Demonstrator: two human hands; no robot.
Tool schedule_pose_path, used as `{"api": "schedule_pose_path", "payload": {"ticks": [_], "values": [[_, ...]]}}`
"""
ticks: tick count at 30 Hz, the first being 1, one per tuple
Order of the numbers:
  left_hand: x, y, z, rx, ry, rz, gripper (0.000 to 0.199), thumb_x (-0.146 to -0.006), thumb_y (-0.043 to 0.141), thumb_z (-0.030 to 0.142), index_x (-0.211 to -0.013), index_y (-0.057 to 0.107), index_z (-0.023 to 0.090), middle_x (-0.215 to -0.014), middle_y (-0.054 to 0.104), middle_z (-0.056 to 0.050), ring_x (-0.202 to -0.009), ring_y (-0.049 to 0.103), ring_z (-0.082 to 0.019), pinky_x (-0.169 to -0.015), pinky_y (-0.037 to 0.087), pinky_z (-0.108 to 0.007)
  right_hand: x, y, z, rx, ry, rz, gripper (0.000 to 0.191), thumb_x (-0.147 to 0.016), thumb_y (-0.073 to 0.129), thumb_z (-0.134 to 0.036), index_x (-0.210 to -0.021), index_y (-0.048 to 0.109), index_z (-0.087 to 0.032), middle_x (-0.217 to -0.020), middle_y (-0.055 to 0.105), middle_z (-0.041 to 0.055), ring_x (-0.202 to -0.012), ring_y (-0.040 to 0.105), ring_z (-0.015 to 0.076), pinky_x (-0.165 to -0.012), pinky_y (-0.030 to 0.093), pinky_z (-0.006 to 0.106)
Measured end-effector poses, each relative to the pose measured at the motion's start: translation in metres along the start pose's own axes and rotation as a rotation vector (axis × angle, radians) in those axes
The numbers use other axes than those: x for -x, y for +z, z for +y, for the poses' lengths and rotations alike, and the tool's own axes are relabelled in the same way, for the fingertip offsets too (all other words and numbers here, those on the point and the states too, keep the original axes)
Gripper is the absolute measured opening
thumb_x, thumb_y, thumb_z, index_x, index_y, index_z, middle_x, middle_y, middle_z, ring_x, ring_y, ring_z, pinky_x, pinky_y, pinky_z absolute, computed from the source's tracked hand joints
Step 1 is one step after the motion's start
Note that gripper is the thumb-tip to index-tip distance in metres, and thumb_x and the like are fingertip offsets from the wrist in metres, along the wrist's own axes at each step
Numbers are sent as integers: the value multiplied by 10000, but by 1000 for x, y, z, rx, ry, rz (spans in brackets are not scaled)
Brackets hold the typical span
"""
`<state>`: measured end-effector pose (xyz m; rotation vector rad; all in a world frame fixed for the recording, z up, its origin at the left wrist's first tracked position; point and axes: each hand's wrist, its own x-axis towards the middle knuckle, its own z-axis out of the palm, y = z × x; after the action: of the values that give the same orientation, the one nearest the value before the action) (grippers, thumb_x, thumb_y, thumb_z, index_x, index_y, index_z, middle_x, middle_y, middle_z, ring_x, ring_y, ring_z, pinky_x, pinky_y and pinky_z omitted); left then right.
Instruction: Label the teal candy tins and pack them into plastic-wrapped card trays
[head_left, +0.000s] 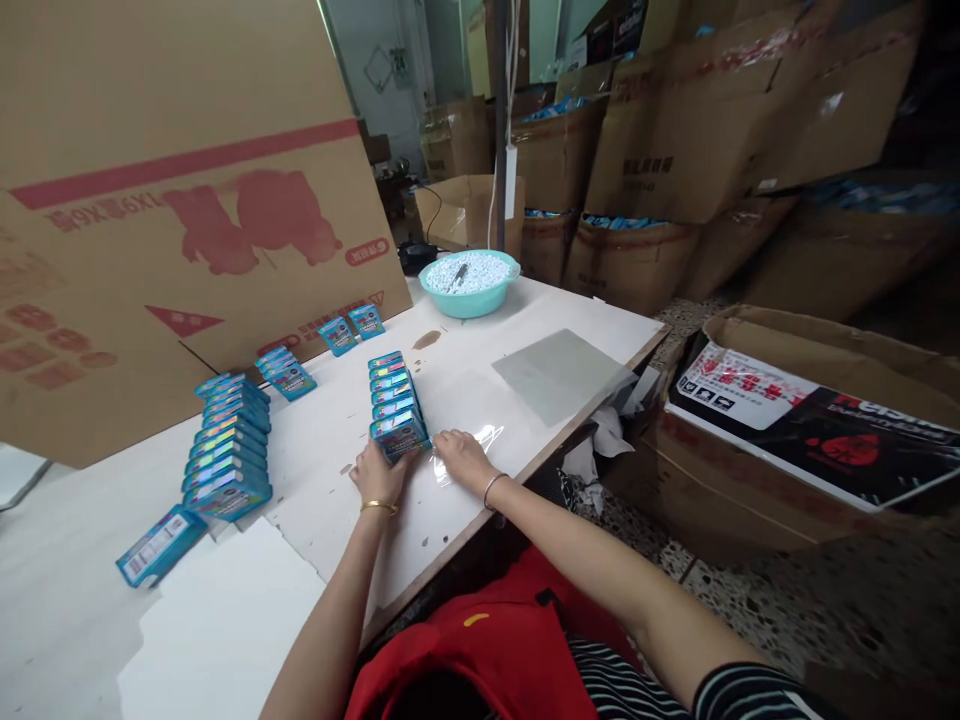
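Observation:
A row of several small blue packs (391, 390) stands on the white table, running away from me. My left hand (380, 474) is closed around the near end of this row, at its left and front. Just right of the nearest pack, my right hand (463, 460) is closed at a clear, shiny plastic film (444, 470); its fingertips are too small to make out fully. A longer row of blue packs (229, 450) stands to the left. One blue pack (160, 545) lies at that row's near end, with its barcode side up.
Behind stands a large carton (187, 200), with more packs (289, 375) before it. A turquoise basin (470, 300) of small white pieces is at the far edge. A grey sheet (559, 375) lies at the right. An open carton (810, 430) stands beyond the table edge.

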<state>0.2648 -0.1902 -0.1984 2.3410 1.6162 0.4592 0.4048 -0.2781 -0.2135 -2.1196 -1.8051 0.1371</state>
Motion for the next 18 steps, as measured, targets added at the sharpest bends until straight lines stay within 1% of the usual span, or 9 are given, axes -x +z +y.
{"api": "schedule_pose_path", "payload": {"ticks": [2, 4, 7, 10, 13, 15, 16, 17, 18], "values": [[-14, -3, -12, 2, 17, -27, 526, -719, 597, 585, -1043, 570, 171, -1024, 649, -157, -1088, 534, -368, -924, 354, -523, 0, -5, 5, -6, -25, -7, 191, -971, 394, -202, -976, 582, -168, -957, 640, 69, -896, 564, 190, -755, 394, 281], [-28, -7, -27, 82, -32, 28, 435, -726, 608, 543, -970, 599, 184, -993, 665, -141, -1073, 543, -357, -932, 348, -514, 3, -13, 13, -8, -22, -2, 199, -979, 378, -209, -961, 572, -172, -952, 639, 62, -879, 570, 184, -721, 395, 269], [-49, -16, -49, 213, -146, 123, 328, -767, 582, 401, -1001, 605, 171, -976, 673, -129, -994, 583, -307, -895, 397, -473, 13, -30, 26, -41, 10, 74, 210, -987, 356, -232, -939, 552, -175, -941, 624, 66, -887, 559, 184, -729, 399, 264], [-65, -29, -55, 309, -149, 159, 276, -771, 544, 274, -1011, 603, 151, -978, 671, -108, -846, 620, -217, -791, 472, -359, 28, -44, 36, -162, -27, 204, 207, -976, 385, -256, -859, 542, -191, -891, 597, 59, -887, 537, 184, -780, 405, 268], [-65, -43, -42, 382, -133, 295, 299, -813, 447, 229, -1072, 569, 140, -1093, 630, -113, -913, 606, -180, -792, 481, -305, 39, -46, 37, -303, -60, 241, 198, -955, 426, -269, -794, 521, -203, -849, 572, 45, -854, 531, 182, -776, 419, 273], [-49, -50, -24, 437, -58, 448, 298, -837, 424, 259, -1073, 558, 137, -1114, 607, -119, -970, 584, -185, -820, 476, -311, 41, -44, 34, -389, 2, 260, 202, -946, 432, -267, -766, 504, -209, -820, 559, 34, -823, 532, 177, -757, 428, 274], [-36, -50, -14, 478, 22, 482, 277, -840, 443, 294, -1029, 577, 143, -1074, 619, -112, -958, 583, -188, -824, 476, -318, 41, -42, 33, -427, 43, 277, 207, -942, 430, -265, -754, 495, -211, -805, 553, 29, -807, 532, 175, -746, 432, 274], [-21, -48, -4, 537, 134, 460, 246, -824, 491, 337, -943, 606, 156, -984, 643, -92, -903, 593, -189, -815, 480, -325, 41, -41, 31, -461, 78, 294, 211, -939, 426, -264, -744, 488, -213, -793, 547, 26, -795, 532, 172, -736, 435, 273], [-6, -43, 6, 596, 250, 324, 220, -802, 536, 363, -848, 631, 170, -884, 661, -72, -839, 603, -185, -807, 486, -331, 41, -40, 30, -489, 101, 308, 214, -937, 423, -265, -738, 485, -215, -787, 545, 24, -789, 534, 171, -732, 439, 273]]}}
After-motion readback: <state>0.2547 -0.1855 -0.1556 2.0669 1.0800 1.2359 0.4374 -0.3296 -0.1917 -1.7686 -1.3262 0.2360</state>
